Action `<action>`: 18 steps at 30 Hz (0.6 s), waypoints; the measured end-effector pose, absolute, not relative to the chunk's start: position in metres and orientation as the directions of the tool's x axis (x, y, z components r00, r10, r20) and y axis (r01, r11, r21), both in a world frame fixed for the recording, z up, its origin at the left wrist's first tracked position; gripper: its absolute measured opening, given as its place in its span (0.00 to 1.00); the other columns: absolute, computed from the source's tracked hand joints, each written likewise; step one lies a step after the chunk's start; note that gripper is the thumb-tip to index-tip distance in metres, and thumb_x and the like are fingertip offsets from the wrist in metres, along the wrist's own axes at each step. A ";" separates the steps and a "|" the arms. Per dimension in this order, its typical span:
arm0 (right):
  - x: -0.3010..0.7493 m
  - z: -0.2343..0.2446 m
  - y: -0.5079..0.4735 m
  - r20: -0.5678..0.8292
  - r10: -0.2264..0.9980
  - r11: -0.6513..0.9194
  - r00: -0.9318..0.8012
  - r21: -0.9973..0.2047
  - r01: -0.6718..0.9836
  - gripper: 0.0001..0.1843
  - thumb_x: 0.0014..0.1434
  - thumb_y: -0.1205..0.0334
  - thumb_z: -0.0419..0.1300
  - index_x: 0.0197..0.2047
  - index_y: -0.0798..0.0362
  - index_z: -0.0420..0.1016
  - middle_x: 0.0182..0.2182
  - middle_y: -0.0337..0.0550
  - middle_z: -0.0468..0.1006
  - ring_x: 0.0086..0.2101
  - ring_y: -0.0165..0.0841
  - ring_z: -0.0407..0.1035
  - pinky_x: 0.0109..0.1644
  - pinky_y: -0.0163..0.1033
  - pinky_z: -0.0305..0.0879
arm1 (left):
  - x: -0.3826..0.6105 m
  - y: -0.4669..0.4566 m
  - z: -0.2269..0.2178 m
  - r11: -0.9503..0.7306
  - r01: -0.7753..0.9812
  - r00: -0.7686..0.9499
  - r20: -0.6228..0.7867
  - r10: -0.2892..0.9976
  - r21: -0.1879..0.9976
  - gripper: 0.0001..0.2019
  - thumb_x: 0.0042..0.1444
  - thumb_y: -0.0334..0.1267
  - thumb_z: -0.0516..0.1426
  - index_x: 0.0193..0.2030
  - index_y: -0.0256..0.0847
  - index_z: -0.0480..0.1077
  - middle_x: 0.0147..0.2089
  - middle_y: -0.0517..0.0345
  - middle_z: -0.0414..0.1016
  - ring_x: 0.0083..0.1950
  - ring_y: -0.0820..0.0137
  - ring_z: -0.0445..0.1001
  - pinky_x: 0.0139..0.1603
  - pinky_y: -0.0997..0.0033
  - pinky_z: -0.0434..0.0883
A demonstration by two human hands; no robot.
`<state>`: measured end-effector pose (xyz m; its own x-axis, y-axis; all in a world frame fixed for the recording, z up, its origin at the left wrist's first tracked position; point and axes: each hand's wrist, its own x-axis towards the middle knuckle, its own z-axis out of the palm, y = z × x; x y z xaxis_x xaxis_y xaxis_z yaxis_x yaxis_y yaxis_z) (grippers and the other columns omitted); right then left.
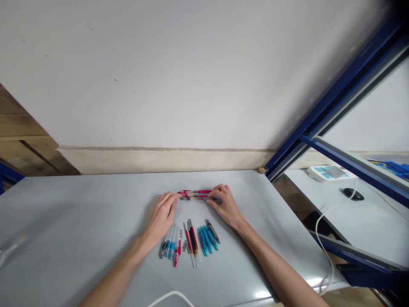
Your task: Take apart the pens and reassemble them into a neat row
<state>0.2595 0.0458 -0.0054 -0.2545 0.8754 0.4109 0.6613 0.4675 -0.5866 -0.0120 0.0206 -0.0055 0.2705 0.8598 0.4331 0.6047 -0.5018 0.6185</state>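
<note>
Grey table (79, 221) carries pen parts (191, 243) beside left hand (162, 215) and right hand (225, 204), both pinching red pens (195, 195).

On the flat grey tabletop (79, 221), a bundle of red plastic pens (195, 195) lies crosswise, my left hand (162, 215) touching one end, my right hand (223, 202) the other. Nearer me, left to right: clear plastic pen barrels (168, 246), thin red and black refills (191, 238), blue plastic caps (207, 239). A blue metal frame (335, 98) stands far right.
</note>
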 end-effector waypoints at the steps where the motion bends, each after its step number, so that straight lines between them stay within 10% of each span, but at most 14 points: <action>1: 0.259 -0.006 0.046 0.410 0.873 0.471 -0.264 -0.573 0.670 0.02 0.62 0.63 0.65 0.40 0.50 0.78 0.41 0.47 0.72 0.44 0.43 0.63 0.52 0.49 0.64 | -0.013 0.020 -0.005 -0.488 0.612 0.261 0.423 0.868 0.623 0.16 0.67 0.27 0.46 0.51 0.42 0.71 0.44 0.54 0.75 0.46 0.67 0.73 0.49 0.66 0.70; 18: 0.204 0.010 -0.004 0.264 0.806 0.587 -0.529 -0.465 0.663 0.05 0.61 0.65 0.62 0.33 0.51 0.72 0.30 0.41 0.71 0.36 0.38 0.63 0.47 0.42 0.60 | -0.033 -0.001 0.042 -0.352 0.893 0.379 -0.046 0.924 0.280 0.11 0.54 0.36 0.53 0.22 0.43 0.58 0.19 0.63 0.61 0.22 0.71 0.58 0.28 0.68 0.48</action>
